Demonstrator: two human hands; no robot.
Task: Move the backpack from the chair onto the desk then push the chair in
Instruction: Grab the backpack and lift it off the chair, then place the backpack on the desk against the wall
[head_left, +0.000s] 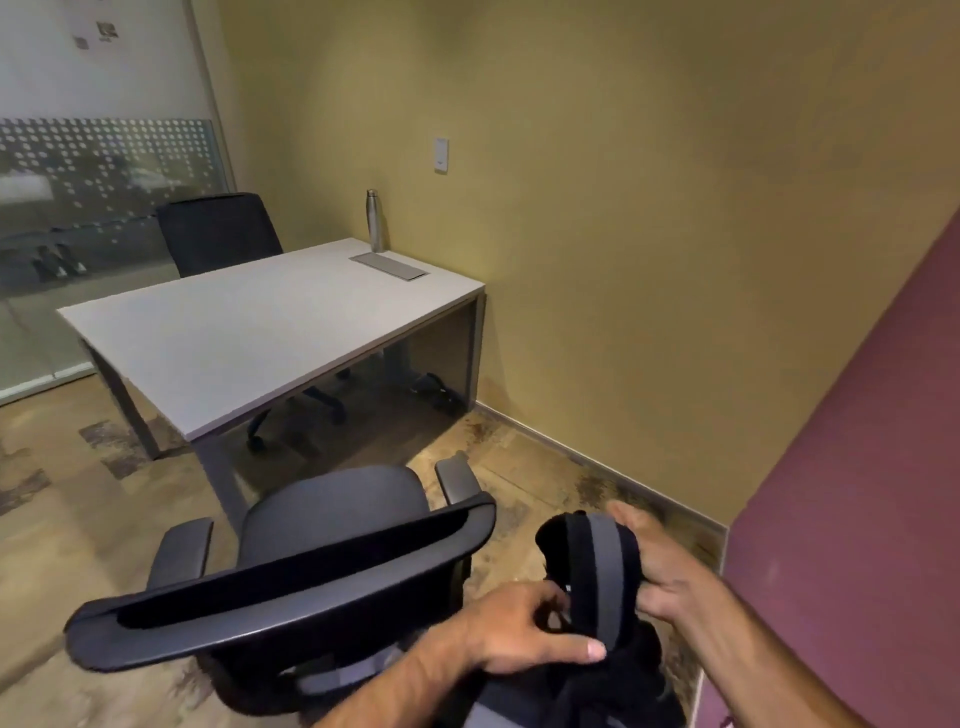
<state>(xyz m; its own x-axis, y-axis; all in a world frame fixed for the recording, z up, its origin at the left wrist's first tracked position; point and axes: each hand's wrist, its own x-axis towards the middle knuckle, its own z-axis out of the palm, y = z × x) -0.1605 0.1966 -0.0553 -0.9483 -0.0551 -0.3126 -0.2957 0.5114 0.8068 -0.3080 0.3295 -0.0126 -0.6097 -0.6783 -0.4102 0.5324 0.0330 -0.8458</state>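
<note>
A black and grey backpack (592, 582) is held up at the lower right, off to the right of the chair's backrest. My left hand (524, 631) grips its near side, thumb across the grey band. My right hand (657, 566) clasps its far side from the right. The black office chair (322, 561) stands in front of me, backrest toward me, its seat bare, pulled back from the white desk (249, 332). The lower part of the backpack runs out of the frame's bottom edge.
A steel bottle (375, 221) and a grey cable hatch (389, 266) sit at the desk's far right corner. A second black chair (218, 234) stands behind the desk. Yellow wall to the right, maroon panel (857, 519) close at right, glass partition at left.
</note>
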